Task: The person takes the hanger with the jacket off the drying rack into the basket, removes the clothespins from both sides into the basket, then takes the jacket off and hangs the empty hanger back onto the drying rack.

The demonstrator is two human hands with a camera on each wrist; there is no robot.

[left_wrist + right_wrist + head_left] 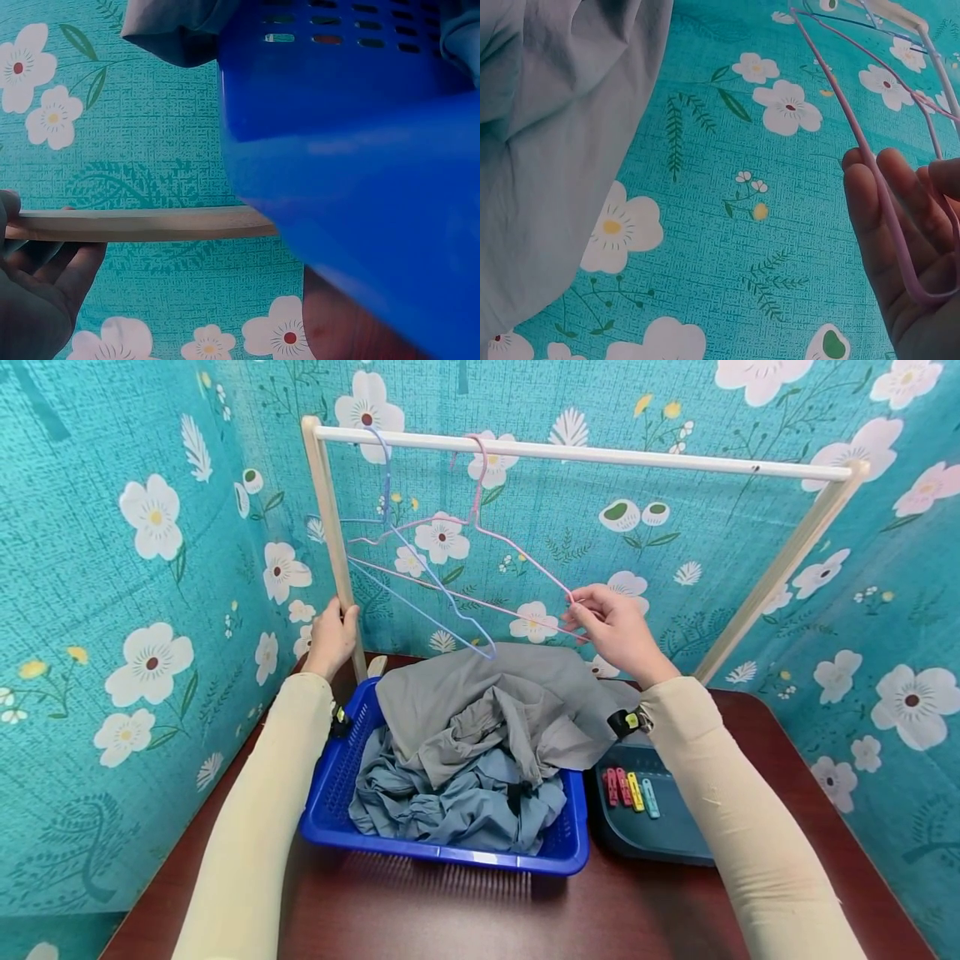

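Observation:
A pink hanger (525,553) hangs by its hook from the white rail (585,452) of a wooden rack. My right hand (617,631) pinches its right end, and in the right wrist view the hanger's bent corner (919,289) lies across the fingers. To the left, a blue hanger (442,578) hangs from the same rail, turned at an angle. My left hand (332,635) grips the rack's left wooden post (335,539); the post also crosses the left wrist view, with fingers of the left hand (45,300) around it.
Below the hangers, a blue basket (442,853) holds crumpled grey cloth (450,702) and blue-grey cloth (457,806). On its right, a dark tray (675,839) contains several clothespins (636,792). Both stand on a dark red-brown table (390,914), with flowered teal fabric (750,568) behind.

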